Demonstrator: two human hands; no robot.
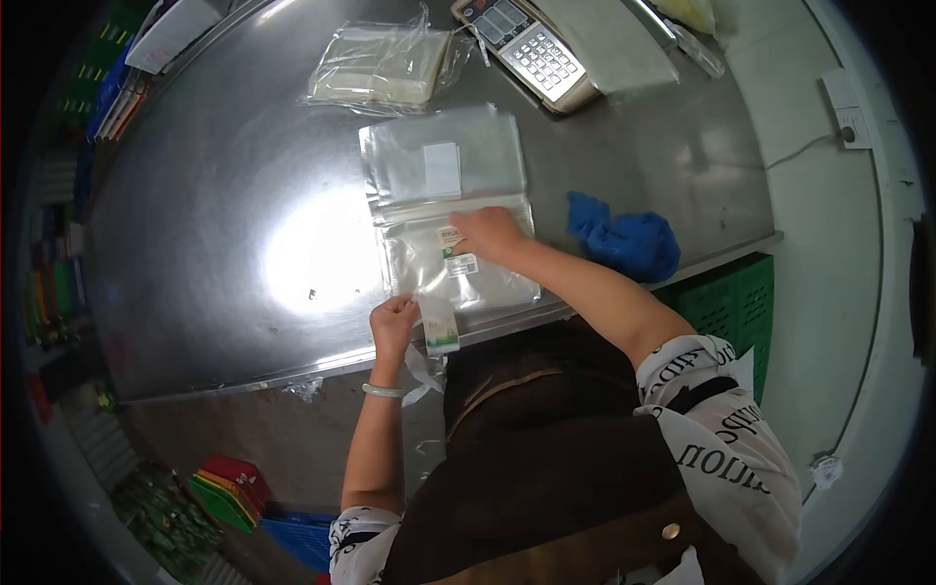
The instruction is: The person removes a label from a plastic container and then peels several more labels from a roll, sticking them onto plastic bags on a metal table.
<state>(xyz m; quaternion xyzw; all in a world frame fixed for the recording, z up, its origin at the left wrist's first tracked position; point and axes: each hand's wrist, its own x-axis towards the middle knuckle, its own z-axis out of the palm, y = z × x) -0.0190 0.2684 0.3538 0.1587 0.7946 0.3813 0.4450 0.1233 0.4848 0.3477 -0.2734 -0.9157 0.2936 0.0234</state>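
Note:
Near the table's front edge my left hand (394, 320) is closed, pinching the edge of a white label strip (441, 327) with a green printed band. The strip hangs over the front edge of the table. My right hand (490, 234) lies on a stack of clear plastic bags (507, 278), its fingertips at a label (451, 241) on the top bag; its fingers are partly curled and I cannot make out whether they grip anything. Just below them, a white printed label (461, 264) shows on the bag. Farther back, a white card (443, 170) lies on more clear bags (395, 156).
A wrapped bag pack (380, 66) sits at the back, beside a scale with a keypad (543, 60). Blue crumpled plastic (634, 241) lies right of my right forearm. A green crate (726, 307) stands beyond the table's edge; blue crates (297, 536) stand at lower left.

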